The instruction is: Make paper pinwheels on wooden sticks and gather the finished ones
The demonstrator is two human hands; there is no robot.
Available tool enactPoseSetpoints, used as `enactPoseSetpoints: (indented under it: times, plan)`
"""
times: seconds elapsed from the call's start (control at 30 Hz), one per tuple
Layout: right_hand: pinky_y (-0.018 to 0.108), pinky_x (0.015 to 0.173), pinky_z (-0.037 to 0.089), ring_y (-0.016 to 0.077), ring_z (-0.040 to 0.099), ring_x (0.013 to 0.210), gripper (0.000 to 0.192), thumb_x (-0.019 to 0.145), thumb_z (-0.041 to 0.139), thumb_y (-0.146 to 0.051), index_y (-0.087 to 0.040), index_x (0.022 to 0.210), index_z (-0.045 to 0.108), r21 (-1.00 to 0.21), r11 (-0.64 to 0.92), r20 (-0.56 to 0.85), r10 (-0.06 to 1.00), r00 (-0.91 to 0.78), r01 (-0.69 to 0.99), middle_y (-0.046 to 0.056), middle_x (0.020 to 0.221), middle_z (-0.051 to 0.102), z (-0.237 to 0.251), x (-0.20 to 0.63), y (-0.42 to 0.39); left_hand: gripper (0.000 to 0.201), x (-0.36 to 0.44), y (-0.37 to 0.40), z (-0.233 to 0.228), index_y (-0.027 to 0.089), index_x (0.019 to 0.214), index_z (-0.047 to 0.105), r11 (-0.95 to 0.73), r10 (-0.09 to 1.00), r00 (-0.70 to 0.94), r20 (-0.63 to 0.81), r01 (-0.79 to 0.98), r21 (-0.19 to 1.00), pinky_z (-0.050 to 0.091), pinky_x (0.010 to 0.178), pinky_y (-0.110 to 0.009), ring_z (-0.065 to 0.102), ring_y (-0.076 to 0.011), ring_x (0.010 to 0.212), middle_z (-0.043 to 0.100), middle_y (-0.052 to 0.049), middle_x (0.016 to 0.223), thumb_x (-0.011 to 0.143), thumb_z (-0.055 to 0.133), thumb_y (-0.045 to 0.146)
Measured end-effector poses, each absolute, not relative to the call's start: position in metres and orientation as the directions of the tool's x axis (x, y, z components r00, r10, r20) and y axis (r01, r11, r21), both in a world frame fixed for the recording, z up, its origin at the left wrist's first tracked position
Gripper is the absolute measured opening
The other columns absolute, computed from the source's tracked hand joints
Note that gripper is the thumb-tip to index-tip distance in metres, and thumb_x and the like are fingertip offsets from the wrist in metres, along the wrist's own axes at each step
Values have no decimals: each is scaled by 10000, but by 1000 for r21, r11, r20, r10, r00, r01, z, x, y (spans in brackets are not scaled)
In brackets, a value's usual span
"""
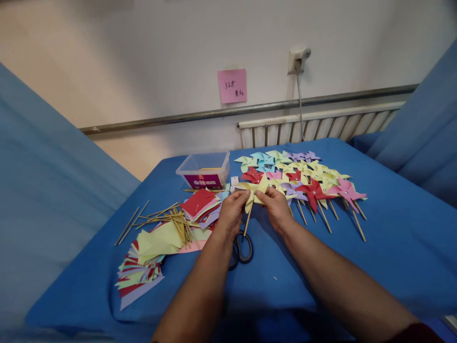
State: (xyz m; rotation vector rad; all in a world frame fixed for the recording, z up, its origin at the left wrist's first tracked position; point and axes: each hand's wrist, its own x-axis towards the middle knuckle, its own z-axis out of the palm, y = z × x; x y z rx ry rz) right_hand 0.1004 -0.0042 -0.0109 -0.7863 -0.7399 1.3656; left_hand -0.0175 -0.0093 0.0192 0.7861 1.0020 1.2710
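Both hands meet over the middle of a blue-covered table (357,267) and hold one yellow paper pinwheel (254,191). My left hand (231,212) pinches its left side, my right hand (276,207) grips its right side. The pinwheel's thin wooden stick (248,220) hangs down between the hands. Black-handled scissors (243,250) lie on the cloth just under my left wrist. To the right lies a spread of finished pinwheels (307,178) in yellow, red, pink, blue and purple, sticks pointing toward me.
Stacks of cut coloured paper (150,257) and loose wooden sticks (160,216) lie on the left. A clear plastic box (205,170) stands at the back. Blue partitions (43,190) flank both sides. A pink note (232,85) and a radiator (321,126) are on the wall.
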Motion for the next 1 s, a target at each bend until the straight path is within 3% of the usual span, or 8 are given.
enactPoseSetpoints:
  times: [0.3,0.43,0.53,0.67,0.87,1.0]
  plan:
    - [270,595,395,117,502,589,271,648,803,-391,-181,703,642,-857,112,71,992,100,-503,-23,653,607,-14,100,-3,322,-16,-12,24,118,742,690,154,988,66,-139,-413,897,440,578,-241,565,-115,570,651,-44,664,647,814,399]
    - [247,562,361,103,459,567,283,679,772,-403,-179,662,598,-912,148,110,987,118,-383,-41,615,561,-14,101,-3,322,-17,-11,22,129,723,653,145,989,19,-147,-334,931,417,539,-227,562,-109,536,643,-26,641,572,859,325]
    - [256,618,414,124,523,633,261,689,754,-401,-190,777,629,-915,173,146,984,99,-364,-28,705,617,-14,100,-4,327,-18,-10,18,131,725,639,151,988,17,-153,-302,941,427,550,-231,585,-121,552,662,-32,665,549,858,297]
    - [281,712,474,152,600,760,433,660,777,-358,-236,1046,622,-869,197,168,980,103,-454,-7,893,672,-11,101,-5,313,-19,-9,15,133,722,632,178,984,40,-174,-294,939,426,544,-241,584,-129,531,658,-29,644,545,841,285]
    - [275,653,461,140,569,651,301,641,790,-390,-193,819,648,-896,95,83,995,46,-433,-30,711,636,-11,102,-5,283,-17,-8,12,134,716,627,219,976,89,-201,-324,920,424,557,-251,570,-125,520,630,-13,611,533,818,234]
    - [282,714,482,158,615,768,386,673,773,-423,-219,983,668,-862,126,106,992,68,-491,0,874,682,-7,102,-6,268,-17,-7,14,140,679,603,212,977,64,-202,-277,937,384,519,-233,537,-108,496,624,-12,601,550,805,259]
